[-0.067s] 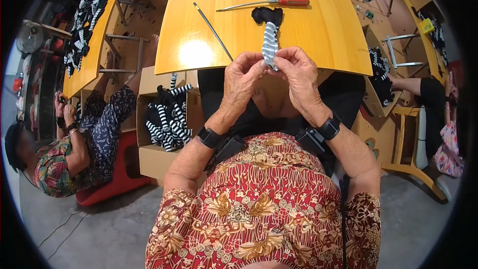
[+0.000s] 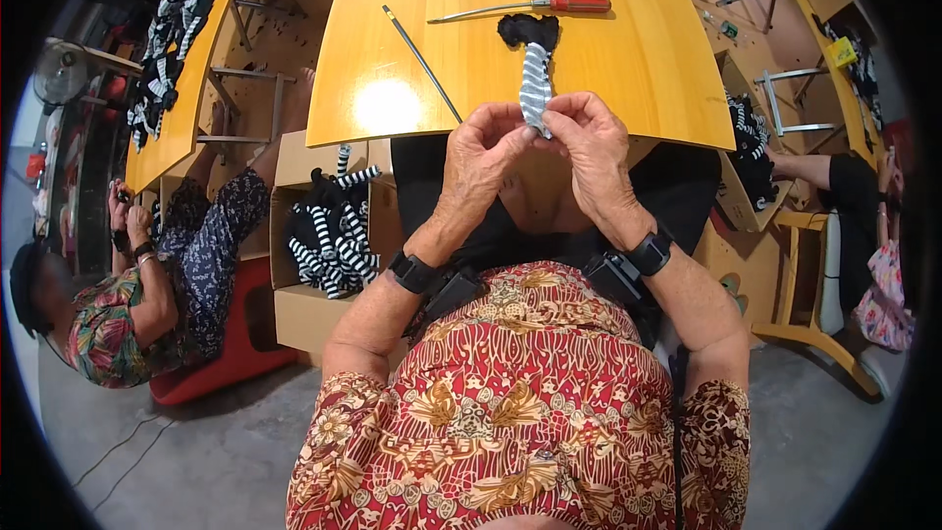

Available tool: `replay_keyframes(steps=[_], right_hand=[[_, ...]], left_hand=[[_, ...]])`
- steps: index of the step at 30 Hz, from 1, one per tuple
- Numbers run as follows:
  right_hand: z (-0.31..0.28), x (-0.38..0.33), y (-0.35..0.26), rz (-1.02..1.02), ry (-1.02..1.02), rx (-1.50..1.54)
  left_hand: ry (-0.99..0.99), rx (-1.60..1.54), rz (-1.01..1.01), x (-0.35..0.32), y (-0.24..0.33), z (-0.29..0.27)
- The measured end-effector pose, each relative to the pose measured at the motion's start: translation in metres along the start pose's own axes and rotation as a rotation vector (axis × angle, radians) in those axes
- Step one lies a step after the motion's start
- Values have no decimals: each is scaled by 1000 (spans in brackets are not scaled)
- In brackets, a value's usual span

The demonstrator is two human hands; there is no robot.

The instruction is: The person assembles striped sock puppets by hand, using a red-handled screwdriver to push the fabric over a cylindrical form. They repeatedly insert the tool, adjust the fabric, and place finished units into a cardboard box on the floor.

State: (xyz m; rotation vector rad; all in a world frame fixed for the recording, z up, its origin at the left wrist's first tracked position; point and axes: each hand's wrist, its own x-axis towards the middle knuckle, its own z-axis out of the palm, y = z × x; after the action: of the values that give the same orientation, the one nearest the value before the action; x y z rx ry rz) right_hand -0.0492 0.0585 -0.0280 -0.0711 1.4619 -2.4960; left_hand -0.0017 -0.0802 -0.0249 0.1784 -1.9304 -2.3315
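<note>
- Workshop floor, yellow wooden surface (image 2: 628, 88) straight ahead, grey concrete below.
- Striped sock (image 2: 535, 88) lies with its black toe end on the surface, its open end lifted off the near edge.
- Left hand (image 2: 481, 157) pinches the sock's near end between thumb and fingers, closed on the fabric.
- Right hand (image 2: 589, 142) pinches the same end from the other side, also closed on it; the two hands nearly touch.
- Screwdriver (image 2: 535, 7) with red handle lies further back on the surface, well apart from the sock.
- Thin rod (image 2: 422, 64) lies diagonally to the left of the sock, untouched.
- Cardboard box (image 2: 294, 309) under the surface's left side holds more striped socks (image 2: 334, 236).
- Another person (image 2: 128, 304) in a floral shirt sits low at left, hands busy at the next bench; a second co-worker's arm (image 2: 805, 169) shows at right.
- Judgement: work is at the cuff; doing it well calls for an even grip on both sides, fabric kept taut but not stretched, stripes kept straight, toe end left flat on the surface so it does not slide off.
</note>
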Motion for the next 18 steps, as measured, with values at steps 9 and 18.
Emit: replay_keyframes(steps=[9,18], right_hand=[[-2,0,3,-24,19,-106],[-3,1,3,-17,24,-131]], left_hand=[[18,-33,-10,1,-4,0],[24,-20,-14,2,-7,-5]])
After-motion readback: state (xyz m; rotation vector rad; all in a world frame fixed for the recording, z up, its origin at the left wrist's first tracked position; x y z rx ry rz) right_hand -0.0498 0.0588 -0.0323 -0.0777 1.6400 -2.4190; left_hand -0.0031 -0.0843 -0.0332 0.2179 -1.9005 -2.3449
